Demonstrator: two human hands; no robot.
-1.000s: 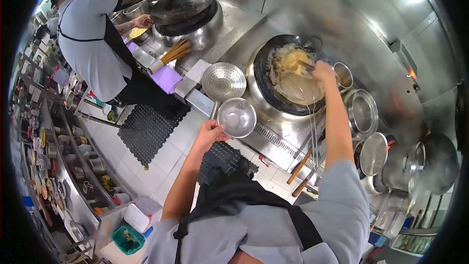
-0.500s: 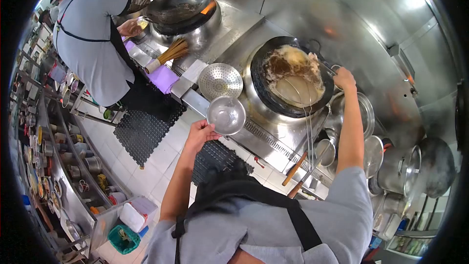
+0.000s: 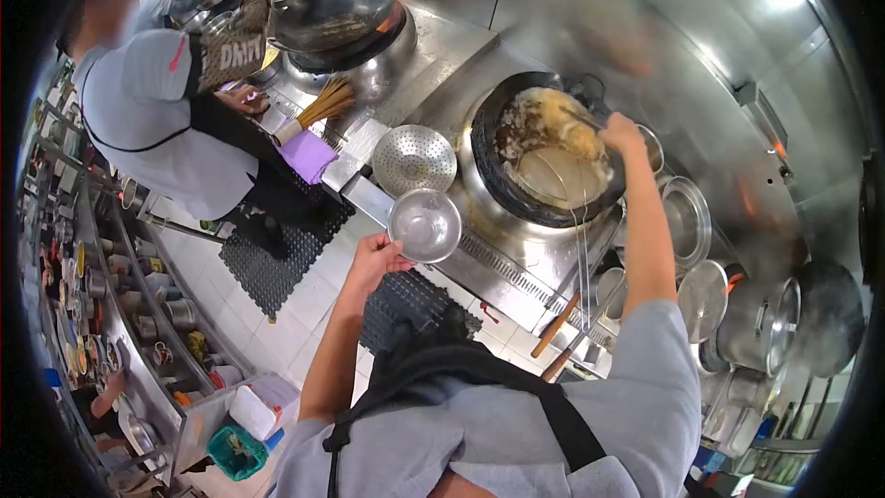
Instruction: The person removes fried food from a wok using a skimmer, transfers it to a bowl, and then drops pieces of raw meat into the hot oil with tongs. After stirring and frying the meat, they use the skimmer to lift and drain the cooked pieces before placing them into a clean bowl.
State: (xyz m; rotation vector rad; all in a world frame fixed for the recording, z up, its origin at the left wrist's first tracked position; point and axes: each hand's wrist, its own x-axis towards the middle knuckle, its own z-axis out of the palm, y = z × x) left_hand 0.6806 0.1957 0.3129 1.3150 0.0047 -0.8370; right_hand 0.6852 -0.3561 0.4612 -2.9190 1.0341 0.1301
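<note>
My left hand [image 3: 376,263] grips the rim of a shiny metal bowl [image 3: 426,226], tilted toward me, with no food visible inside. At the right side of a black wok [image 3: 486,149], my right hand [image 3: 624,136] is closed round a thin dark utensil [image 3: 579,116] that reaches over the wok. Its working end is blurred. Golden, foaming food [image 3: 572,136] bubbles in the wok's oil. A wire strainer [image 3: 551,186] rests in the near part, its long rods running toward me. Beside the bowl sits a perforated metal strainer [image 3: 415,159].
At left, a co-worker [image 3: 138,120] stands by a second wok [image 3: 332,23]. A bamboo brush [image 3: 318,109] and purple cloth [image 3: 309,157] lie between the stations. Wooden handles [image 3: 556,326] stick out over the counter edge. Pots [image 3: 756,318] stand at right. Steam rises.
My right hand has moved left, further over the wok, with the utensil. My left hand and bowl have barely shifted. The co-worker has leaned left, with an arm raised.
</note>
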